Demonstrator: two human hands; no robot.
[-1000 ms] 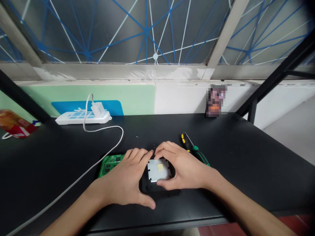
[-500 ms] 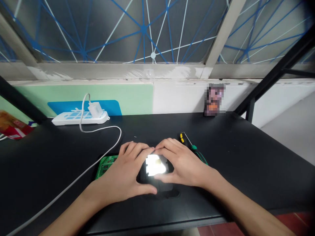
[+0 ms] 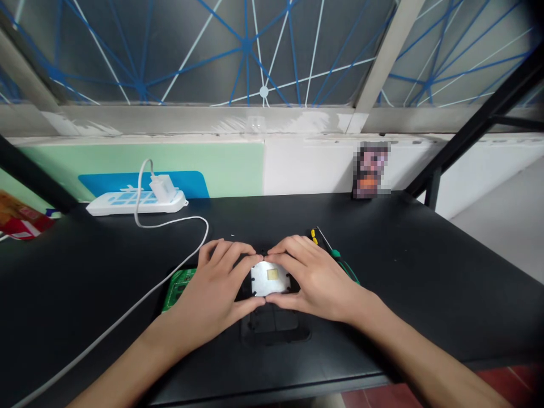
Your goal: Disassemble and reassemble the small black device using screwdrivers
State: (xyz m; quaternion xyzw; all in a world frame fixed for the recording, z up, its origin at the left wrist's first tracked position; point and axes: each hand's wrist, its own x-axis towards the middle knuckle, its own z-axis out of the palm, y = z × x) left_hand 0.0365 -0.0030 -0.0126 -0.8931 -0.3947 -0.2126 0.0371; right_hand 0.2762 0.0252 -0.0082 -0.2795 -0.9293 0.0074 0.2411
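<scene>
A silver metal plate (image 3: 260, 285) with a small yellowish square at its middle and dark notches along its edges is between my hands. My left hand (image 3: 216, 283) grips its left side, fingertips at the far edge and thumb at the near edge. From the right, my right hand (image 3: 312, 277) pinches it the same way. Under and in front of the plate lies a black plastic part (image 3: 276, 326) on the black table (image 3: 340, 362). A green circuit board (image 3: 181, 283) is partly hidden behind my left hand.
Beyond my right hand lie a green-handled screwdriver (image 3: 335, 253) and a yellow-and-black tool (image 3: 314, 235). A white power strip (image 3: 110, 205) with a plugged-in charger (image 3: 162, 188) stands at the back left; its cable (image 3: 114, 331) crosses the left side. A red packet (image 3: 21, 218) is far left.
My left thumb has moved up and inward to the plate's near edge. The bright glare on the plate is gone, and more of the black part shows below it.
</scene>
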